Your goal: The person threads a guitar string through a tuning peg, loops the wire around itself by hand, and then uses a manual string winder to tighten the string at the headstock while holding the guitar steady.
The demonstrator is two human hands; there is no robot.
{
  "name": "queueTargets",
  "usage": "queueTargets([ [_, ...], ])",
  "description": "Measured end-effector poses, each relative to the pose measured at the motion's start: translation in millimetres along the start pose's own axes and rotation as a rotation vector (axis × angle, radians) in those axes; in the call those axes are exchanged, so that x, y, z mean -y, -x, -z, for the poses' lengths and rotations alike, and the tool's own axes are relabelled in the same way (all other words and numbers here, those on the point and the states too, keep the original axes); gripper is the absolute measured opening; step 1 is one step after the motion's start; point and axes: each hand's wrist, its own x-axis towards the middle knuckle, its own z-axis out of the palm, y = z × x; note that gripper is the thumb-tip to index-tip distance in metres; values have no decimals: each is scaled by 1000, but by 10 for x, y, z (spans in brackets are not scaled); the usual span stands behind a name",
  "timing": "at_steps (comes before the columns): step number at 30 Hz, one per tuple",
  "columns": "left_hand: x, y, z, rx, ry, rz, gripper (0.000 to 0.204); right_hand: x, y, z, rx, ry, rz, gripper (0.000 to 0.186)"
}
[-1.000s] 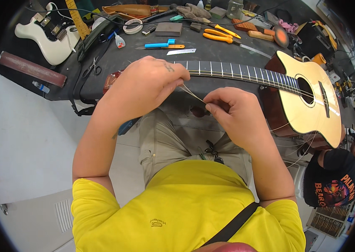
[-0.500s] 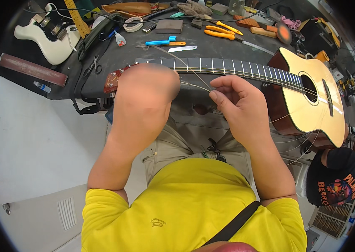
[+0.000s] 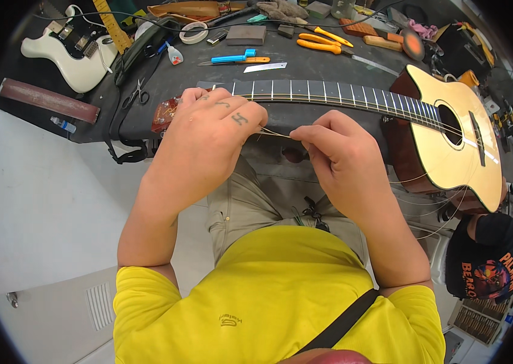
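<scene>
An acoustic guitar (image 3: 451,145) with a pale top lies across the bench edge, its body at right and its neck (image 3: 329,94) reaching left. My left hand (image 3: 211,133) is closed over the nut end, beside the reddish headstock (image 3: 164,114); its fingertips are partly hidden. My right hand (image 3: 344,151) pinches a thin guitar string (image 3: 278,133) between thumb and fingers, just in front of the neck. The string runs between both hands, coming out by my left thumb side. Other loose string ends curl below the guitar body.
On the dark bench (image 3: 190,67) lie a blue string winder (image 3: 232,58), a loose blade (image 3: 265,67), orange-handled pliers (image 3: 320,43), a tape roll (image 3: 193,34) and scissors (image 3: 136,95). A white electric guitar (image 3: 71,54) rests at far left. Another person (image 3: 484,255) is at lower right.
The string's long free loop, which crossed over the neck, is now gathered into a short span between my hands. My right hand has moved slightly left and turned knuckles up.
</scene>
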Motion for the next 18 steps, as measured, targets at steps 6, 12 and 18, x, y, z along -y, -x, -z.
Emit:
queueTargets([
  [6,-60,11,26,27,57,35,8,-24,-19,43,44,11,-28,15],
  [12,-3,58,19,61,298,139,4,38,-52,-6,42,-29,50,15],
  [18,7,91,-27,102,483,180,8,3,-51,-89,31,-5,104,14],
])
